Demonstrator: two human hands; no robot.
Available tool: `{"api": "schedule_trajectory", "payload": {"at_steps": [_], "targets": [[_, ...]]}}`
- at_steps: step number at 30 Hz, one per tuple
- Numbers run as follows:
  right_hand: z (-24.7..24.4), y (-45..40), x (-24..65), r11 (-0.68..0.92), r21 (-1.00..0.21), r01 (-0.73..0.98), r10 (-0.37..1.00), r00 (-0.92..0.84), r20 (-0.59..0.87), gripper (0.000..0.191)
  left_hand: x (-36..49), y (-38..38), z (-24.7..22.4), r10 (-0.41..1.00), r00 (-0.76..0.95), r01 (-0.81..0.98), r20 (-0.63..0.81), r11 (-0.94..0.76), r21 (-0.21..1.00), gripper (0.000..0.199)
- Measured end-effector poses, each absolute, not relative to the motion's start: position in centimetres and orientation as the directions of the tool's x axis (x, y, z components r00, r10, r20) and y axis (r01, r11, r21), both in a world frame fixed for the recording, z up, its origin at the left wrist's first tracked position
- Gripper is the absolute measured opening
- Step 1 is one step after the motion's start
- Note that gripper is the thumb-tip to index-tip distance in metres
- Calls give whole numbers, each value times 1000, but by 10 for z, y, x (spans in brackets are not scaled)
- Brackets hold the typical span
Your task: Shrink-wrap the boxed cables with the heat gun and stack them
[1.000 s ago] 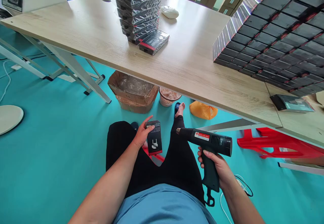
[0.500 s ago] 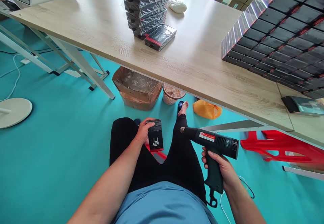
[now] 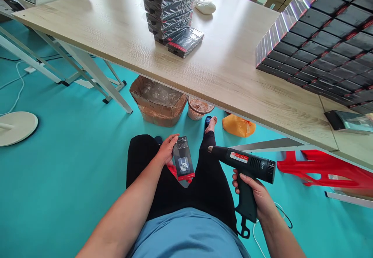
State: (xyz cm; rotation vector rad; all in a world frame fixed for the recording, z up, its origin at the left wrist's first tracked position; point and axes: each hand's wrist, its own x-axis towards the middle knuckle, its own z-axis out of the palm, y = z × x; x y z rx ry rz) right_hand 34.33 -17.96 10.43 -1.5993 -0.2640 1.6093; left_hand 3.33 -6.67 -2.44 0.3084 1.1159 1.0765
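My left hand (image 3: 168, 150) grips a small black box (image 3: 183, 157) by its left edge, above my lap. White print and a pale product picture show on its face, with a red band along the near end. My right hand (image 3: 253, 190) is wrapped round the handle of a dark green heat gun (image 3: 243, 162). Its metal nozzle points left, toward the box but apart from it. On the table (image 3: 116, 28), a film-wrapped black box (image 3: 186, 41) lies flat against a tall stack of wrapped boxes (image 3: 169, 9).
A large block of black boxes (image 3: 320, 44) stands on the table's right, with a single box (image 3: 349, 122) near the edge. Under the table are a carton of clear film (image 3: 159, 108), a waste basket (image 3: 198, 112), an orange bag (image 3: 238, 126) and a red stool (image 3: 323, 168).
My left hand has turned the box, so it sits tilted and slightly farther right, with a different printed face showing. The heat gun and my right hand have hardly moved.
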Motion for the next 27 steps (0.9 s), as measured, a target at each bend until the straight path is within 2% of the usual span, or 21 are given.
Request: {"api": "schedule_trajectory", "payload": {"at_steps": [4, 6, 11, 18, 21, 25, 27], "targets": [[102, -180, 345, -636, -661, -399, 660, 163, -733, 42, 32, -68, -24, 784, 134, -515, -606, 577, 633, 71], [101, -181, 346, -632, -665, -398, 661, 171, -731, 41, 32, -68, -22, 780, 139, -509, -610, 585, 632, 68], [100, -183, 347, -637, -659, -400, 660, 161, -734, 41, 31, -65, -20, 778, 9, -531, -629, 536, 656, 43], [102, -181, 343, -632, -658, -409, 659, 163, -734, 41, 32, -63, -23, 777, -88, -503, -623, 505, 701, 33], [103, -181, 344, -640, -655, -402, 653, 163, -739, 41, 34, -61, -24, 768, -121, -455, -629, 520, 723, 37], [104, -180, 344, -640, -663, -387, 650, 187, -737, 42, 36, -63, -26, 794, -18, -390, -607, 554, 736, 58], [104, -179, 344, -638, -667, -385, 650, 196, -735, 43, 37, -64, -28, 803, 20, -397, -596, 553, 732, 62]]}}
